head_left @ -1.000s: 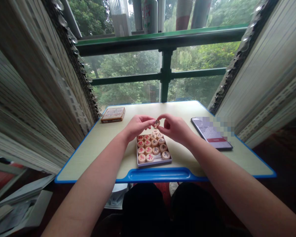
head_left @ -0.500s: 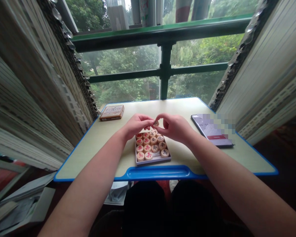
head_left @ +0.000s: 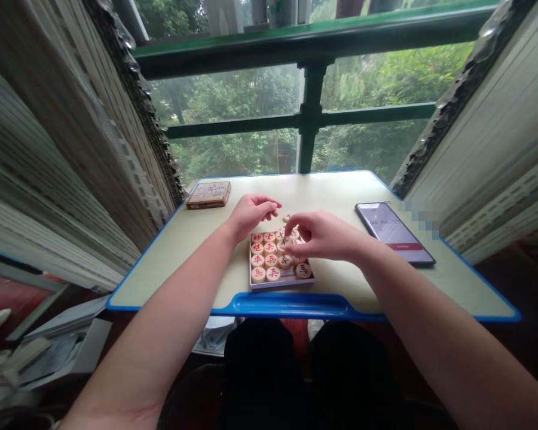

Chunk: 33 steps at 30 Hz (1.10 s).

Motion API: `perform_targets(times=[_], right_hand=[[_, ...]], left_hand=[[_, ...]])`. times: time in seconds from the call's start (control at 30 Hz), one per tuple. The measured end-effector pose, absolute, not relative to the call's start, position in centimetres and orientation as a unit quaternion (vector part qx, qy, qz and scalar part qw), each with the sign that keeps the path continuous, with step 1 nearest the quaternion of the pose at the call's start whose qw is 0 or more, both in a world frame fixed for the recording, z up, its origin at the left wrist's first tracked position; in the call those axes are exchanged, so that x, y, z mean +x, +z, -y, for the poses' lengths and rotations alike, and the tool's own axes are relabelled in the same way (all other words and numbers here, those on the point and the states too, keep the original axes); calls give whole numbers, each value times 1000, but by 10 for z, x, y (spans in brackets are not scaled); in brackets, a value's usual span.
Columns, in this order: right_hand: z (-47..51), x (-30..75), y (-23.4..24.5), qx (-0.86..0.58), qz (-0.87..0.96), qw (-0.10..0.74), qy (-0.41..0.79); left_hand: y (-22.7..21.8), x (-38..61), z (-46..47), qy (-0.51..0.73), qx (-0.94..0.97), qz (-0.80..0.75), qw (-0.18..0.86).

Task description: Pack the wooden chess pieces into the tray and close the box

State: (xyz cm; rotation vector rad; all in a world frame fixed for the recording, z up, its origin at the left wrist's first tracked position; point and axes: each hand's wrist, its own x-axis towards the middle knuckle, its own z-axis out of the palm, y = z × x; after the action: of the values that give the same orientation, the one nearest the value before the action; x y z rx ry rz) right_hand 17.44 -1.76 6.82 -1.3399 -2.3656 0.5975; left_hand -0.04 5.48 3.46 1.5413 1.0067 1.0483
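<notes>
My right hand (head_left: pixel 316 234) is over a shallow white box (head_left: pixel 283 285), pinching a Chinese chess piece (head_left: pixel 284 243) with a black character between thumb and index finger. In the box, round wooden pieces stand in rows. A red-lettered piece (head_left: pixel 257 260) is among those on the left, and a black-lettered piece (head_left: pixel 303 271) sits at the near right corner. A gap shows in the near row. My left hand (head_left: pixel 255 214) hovers past the box's far left corner, fingers loosely bent and apart from the thumb, with nothing visible in it. One loose piece (head_left: pixel 287 217) lies beyond the box.
A small brown box lid (head_left: pixel 208 194) rests at the table's far left. On the right lies a phone (head_left: pixel 392 233) with a timer on its screen. The pale table (head_left: pixel 174 263) has a blue edge and a blue tray groove (head_left: pixel 291 305) in front. A window and curtains surround it.
My hands have parted. The right one has brought the piece nearer, over the box, while the left let go and stayed at the far left. The view has tilted down slightly.
</notes>
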Motion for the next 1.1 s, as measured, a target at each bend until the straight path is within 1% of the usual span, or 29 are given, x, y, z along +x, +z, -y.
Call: perform_targets(times=[0.17,0.33,0.6,0.83,0.9,1.1], right_hand=[[21,168,67,-471,862,81,170],[21,163,63,-476,866,52,142],[22,164,63,-469,870,50,142],[21,168,64,-453,875,65,158],[21,169,64,-446,877,75,160],[13,168,55,-456,870,141,127]], left_hand=[[34,2,-56,424,640,-417,486],[33,5,-54,418,645,-411,490],[36,3,-54,400,617,-416,535],[36,3,-54,388,630,-421,524],[35,2,-56,408,624,-425,514],[34,-1,-63,480,587,-425,495]])
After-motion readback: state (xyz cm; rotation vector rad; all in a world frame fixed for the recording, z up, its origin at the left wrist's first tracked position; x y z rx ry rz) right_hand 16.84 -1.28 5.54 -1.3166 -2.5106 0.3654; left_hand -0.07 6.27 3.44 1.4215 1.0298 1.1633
